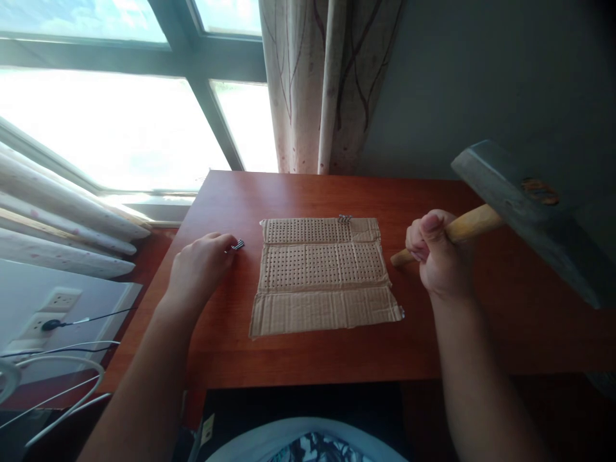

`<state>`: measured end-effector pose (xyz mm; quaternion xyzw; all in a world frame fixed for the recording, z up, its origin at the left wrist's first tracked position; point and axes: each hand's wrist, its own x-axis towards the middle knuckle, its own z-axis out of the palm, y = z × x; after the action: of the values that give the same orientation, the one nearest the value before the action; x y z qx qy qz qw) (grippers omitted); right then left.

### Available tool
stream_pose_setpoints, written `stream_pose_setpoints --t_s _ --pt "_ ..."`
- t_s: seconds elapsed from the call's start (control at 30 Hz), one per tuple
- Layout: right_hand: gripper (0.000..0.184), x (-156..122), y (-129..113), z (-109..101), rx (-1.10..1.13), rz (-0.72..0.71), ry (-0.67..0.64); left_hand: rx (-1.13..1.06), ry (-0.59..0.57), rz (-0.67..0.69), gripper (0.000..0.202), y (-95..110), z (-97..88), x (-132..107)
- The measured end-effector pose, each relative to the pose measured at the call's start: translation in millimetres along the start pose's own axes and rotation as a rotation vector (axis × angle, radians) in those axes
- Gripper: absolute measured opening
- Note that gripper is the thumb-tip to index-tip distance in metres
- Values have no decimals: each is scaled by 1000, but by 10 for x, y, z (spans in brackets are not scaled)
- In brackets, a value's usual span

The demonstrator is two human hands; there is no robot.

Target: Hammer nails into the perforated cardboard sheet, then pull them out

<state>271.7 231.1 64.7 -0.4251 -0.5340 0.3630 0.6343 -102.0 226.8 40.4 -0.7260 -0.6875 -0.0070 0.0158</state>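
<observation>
My right hand (440, 256) is wrapped round the wooden handle of a hammer (529, 212), holding it raised above the right side of the table. Its large grey metal head is tilted and reaches the right edge of the view. My left hand (202, 263) is low over the left side of the table, fingers pinched together. At its fingertips is a small bunch of dark, shiny metal pieces (239, 244), perhaps nails; what the fingers hold is hidden. Between the hands lies a flat cardboard sheet (327, 308) with rows of small holes. Several short metal pieces (344, 219) stand near its far edge.
The reddish-brown wooden table (308, 366) stands against a window (110, 128) and a curtain (308, 83). At the lower left are a wall socket (60, 300) with a black plug and loose white cables (91, 366). A dark wall is behind the hammer.
</observation>
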Motion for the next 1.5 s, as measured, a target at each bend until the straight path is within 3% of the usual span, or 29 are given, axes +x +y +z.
stream_pose_setpoints --t_s 0.6,0.73,0.83,1.0,1.13,1.3,1.5 --pt "55 -8 -63 -60 47 -12 19 58 -40 1 35 87 -55 19" --pt "55 -13 -72 -56 47 -20 19 -72 16 9 29 116 -105 7" --pt "56 -17 -68 -60 50 -12 18 -296 96 50 24 163 -224 4" --pt "55 -25 -58 -68 79 -3 12 -805 183 113 20 448 -533 56" --pt "52 -29 -61 -66 87 9 11 -1005 120 254 18 837 -664 224" --pt "50 -36 -52 -80 113 10 6 -1029 102 413 13 1225 -531 551" --pt "52 -46 -42 -108 109 -5 15 -1037 138 382 10 1380 -377 738"
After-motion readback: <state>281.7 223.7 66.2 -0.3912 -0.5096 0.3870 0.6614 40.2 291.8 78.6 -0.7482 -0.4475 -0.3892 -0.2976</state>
